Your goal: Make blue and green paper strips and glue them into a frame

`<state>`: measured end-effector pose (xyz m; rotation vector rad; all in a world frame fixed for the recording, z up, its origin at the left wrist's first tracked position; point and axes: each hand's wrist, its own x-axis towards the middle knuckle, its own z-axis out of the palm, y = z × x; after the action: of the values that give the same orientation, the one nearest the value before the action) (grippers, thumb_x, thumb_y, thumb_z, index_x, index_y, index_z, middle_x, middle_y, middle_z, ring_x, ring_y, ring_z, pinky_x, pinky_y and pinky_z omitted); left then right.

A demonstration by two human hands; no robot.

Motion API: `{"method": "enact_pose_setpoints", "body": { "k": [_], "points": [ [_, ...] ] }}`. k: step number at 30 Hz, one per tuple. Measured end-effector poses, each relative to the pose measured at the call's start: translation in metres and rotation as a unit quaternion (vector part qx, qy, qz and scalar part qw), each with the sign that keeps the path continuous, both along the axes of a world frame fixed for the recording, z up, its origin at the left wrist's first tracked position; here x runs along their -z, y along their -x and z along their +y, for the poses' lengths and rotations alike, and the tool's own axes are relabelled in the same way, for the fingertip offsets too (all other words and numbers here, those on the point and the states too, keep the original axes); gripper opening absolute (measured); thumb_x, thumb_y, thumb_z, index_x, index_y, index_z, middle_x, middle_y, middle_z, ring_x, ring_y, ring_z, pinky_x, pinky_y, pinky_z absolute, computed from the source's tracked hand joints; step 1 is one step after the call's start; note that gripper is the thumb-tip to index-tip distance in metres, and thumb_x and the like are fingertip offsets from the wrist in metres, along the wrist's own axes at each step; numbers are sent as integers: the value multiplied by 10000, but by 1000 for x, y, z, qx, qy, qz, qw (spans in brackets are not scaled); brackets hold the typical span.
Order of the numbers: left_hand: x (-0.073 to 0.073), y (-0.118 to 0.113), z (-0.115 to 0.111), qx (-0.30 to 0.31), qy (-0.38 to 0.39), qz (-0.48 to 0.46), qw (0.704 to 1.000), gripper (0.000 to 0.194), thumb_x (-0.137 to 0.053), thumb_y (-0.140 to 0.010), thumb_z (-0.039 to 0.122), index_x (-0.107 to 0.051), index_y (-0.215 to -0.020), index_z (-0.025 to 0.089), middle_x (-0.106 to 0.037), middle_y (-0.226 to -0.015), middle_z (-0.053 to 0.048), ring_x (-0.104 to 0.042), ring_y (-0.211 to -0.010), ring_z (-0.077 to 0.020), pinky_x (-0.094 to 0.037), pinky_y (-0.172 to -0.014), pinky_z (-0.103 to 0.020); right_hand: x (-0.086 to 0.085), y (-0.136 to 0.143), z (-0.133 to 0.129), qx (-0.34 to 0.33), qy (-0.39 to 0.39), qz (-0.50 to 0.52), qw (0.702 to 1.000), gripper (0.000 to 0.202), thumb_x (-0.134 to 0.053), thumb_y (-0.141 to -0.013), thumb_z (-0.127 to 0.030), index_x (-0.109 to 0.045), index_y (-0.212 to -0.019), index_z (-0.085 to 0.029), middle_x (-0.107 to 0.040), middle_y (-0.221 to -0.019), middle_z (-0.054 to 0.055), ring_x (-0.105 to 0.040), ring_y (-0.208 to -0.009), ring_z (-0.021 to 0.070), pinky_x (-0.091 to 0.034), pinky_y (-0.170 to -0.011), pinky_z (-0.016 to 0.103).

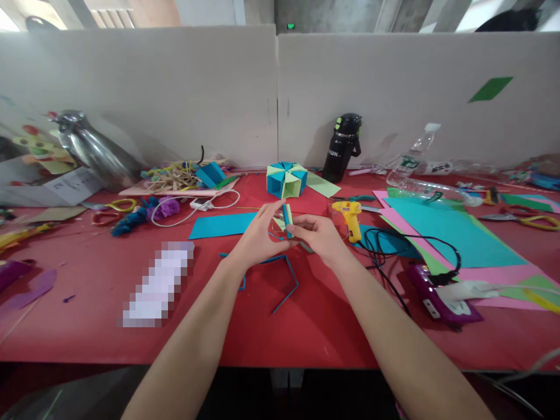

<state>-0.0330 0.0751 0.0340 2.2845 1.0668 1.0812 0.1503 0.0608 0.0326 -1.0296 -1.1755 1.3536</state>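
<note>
Between my two hands is a small folded paper piece (287,217), blue on one side and pale green on the other, held upright. My left hand (259,236) has its fingers and thumb around the piece from the left. From the right, my right hand (318,234) pinches its lower part between thumb and fingers. Just behind stands a six-sided folded paper box (287,179) in blue and pale green. Under and in front of my hands lies a bent blue paper strip (292,269). A flat blue sheet (222,225) lies left of my left hand.
Right of my hands lie a yellow glue gun (348,219) with a black cable and a purple power strip (441,297). Coloured paper sheets (455,230) cover the right side. A black bottle (343,149) and a steel jug (94,149) stand by the white partition (175,87).
</note>
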Motion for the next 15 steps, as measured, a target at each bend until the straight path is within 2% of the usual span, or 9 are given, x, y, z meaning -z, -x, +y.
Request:
{"method": "enact_pose_setpoints", "body": {
  "k": [3,6,15],
  "points": [
    [-1,-2,0,-1,-22,-6,1000,759,-784,-742,225,-470,-1432,263,-596,-1333,-87,-605,-1209,-266,-504,-1051,-426,-2,1,-1,-20,-2,7,1000,384,-925,-586,-458,-780,-815,-187,-756,-834,53,-672,-755,181,-547,-732,341],
    [-3,-1,0,3,-23,-6,1000,746,-763,-721,181,-479,-1408,250,-606,-1317,-80,-616,-1180,-251,-508,-1032,-400,-3,1,-2,-25,-4,6,1000,347,-927,-592,-437,-785,-793,-193,-742,-797,39,-661,-747,175,-536,-736,336],
    [-9,-2,-4,3,-42,10,999,687,-796,-689,200,-520,-1317,221,-629,-1215,-68,-628,-1092,-233,-524,-967,-367,-7,1,-5,-23,-3,-17,1000,369,-898,-624,-495,-783,-789,-186,-729,-776,36,-626,-721,166,-491,-707,314]
  ]
}}
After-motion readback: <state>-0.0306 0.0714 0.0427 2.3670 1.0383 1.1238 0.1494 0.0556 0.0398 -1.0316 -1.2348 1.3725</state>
